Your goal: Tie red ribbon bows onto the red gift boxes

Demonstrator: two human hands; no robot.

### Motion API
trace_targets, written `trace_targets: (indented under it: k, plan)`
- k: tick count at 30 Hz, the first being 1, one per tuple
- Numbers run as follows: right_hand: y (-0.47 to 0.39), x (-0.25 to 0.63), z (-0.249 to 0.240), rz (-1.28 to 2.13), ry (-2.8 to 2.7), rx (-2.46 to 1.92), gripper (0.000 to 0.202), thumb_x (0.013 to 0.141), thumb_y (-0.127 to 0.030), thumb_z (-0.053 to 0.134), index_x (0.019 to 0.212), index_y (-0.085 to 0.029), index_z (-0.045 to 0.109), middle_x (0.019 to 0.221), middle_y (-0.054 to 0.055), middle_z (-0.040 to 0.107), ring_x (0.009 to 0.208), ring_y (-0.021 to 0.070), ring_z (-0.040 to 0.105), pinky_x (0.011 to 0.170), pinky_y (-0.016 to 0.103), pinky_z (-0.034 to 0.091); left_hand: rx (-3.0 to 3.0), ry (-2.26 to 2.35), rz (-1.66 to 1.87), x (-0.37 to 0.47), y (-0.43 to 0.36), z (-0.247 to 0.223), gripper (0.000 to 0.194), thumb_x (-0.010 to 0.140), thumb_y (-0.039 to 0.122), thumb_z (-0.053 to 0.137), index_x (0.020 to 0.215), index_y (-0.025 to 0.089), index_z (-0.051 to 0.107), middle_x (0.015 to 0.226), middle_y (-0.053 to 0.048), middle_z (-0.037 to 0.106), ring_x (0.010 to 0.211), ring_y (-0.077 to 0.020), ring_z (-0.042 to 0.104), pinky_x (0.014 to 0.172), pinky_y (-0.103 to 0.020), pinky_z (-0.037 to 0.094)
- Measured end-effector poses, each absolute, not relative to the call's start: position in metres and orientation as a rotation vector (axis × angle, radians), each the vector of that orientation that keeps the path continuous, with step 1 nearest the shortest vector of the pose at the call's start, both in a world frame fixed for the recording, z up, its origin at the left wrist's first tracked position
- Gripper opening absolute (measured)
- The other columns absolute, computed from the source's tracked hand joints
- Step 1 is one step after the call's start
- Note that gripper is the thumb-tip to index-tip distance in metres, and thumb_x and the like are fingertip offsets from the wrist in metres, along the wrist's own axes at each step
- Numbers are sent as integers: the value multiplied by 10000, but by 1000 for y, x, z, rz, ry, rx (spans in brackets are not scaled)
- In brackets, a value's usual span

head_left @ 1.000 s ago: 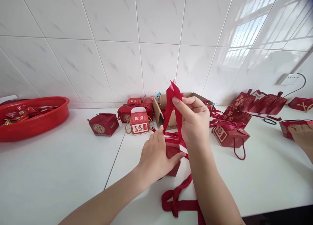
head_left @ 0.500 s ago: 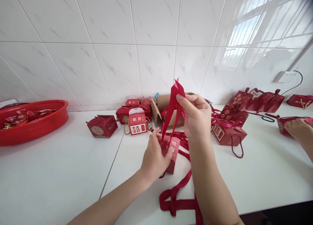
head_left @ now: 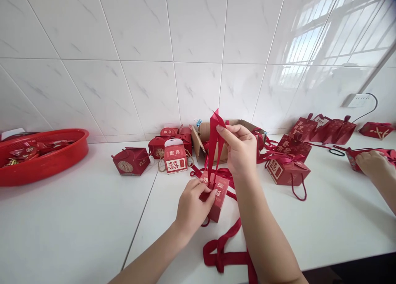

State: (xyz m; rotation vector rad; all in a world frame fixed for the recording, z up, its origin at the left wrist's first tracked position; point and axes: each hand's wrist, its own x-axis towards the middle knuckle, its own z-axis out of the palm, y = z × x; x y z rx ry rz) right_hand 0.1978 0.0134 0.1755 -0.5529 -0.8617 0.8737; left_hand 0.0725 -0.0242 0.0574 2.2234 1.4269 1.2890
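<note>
My right hand (head_left: 239,146) pinches a red ribbon (head_left: 213,150) and holds it up above a small red gift box (head_left: 220,189). Both ribbon strands run down to the top of that box, which has pale characters. My left hand (head_left: 193,205) rests on the box top with thumb and fingers nearly together, where the ribbon meets the box; what lies between the fingertips is too small to tell. More red ribbon (head_left: 230,257) trails over the white table in front of the box.
An open cardboard box (head_left: 204,131) with ribbon stands against the tiled wall. Several red gift boxes (head_left: 175,156) are left and right of it. A red basin (head_left: 68,152) is far left. Another person's hand (head_left: 374,162) touches a box at right.
My left hand's fingers have closed in onto the box top, where they were spread before. My right hand, with the ribbon, is slightly lower and further left. The view has shifted a little.
</note>
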Motion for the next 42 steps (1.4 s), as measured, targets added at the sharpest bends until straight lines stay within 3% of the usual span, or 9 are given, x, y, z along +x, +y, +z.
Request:
trace_targets:
  k: [6,13,17,24,30,38,42]
  plan:
    - [16,199,174,906,-816,-581,236,608,-287,802,679,-188,599,598,-48,603,493,67,501,431,202,381,2318,1578,1124,77,-34,68,187,792,298,610,638,197,575,726,-21,596,768,-185,598,611,-291,497]
    - [15,199,172,1018,-856,-566,351,608,-303,802,905,-203,643,778,-29,684,646,110,610,588,251,488,2487,1665,728,87,-37,84,257,838,359,567,641,206,628,742,-55,637,887,-252,588,530,-294,441]
    - [12,196,172,1066,-839,-533,327,614,-296,804,893,-211,657,783,-36,691,646,101,613,583,233,493,2524,1660,615,89,-38,89,303,870,316,528,619,192,645,691,-71,625,854,-257,589,512,-295,426]
    - [18,201,148,1558,-679,-453,146,682,-229,769,760,-180,656,706,-44,677,625,69,620,618,178,522,2550,1654,694,86,-42,85,322,894,313,480,660,208,675,789,-69,677,900,-269,587,576,-333,477]
    - [18,213,106,1871,-435,-525,71,761,-167,694,817,-153,651,713,-16,685,620,91,637,569,200,516,2601,1545,732,79,-49,83,323,901,274,430,734,214,699,843,-76,683,900,-273,600,624,-358,499]
    - [14,215,79,1934,-517,-442,76,748,-184,714,784,-159,652,715,-23,678,647,93,634,650,206,522,2644,1463,778,77,-54,73,328,906,232,366,835,207,686,873,-84,696,915,-263,621,725,-378,525]
    - [11,215,79,1922,-647,-427,126,731,-227,738,779,-173,634,713,-27,668,655,105,630,688,238,528,2591,1365,665,57,-65,97,273,859,301,476,1038,236,672,1068,-85,691,968,-269,636,764,-379,531]
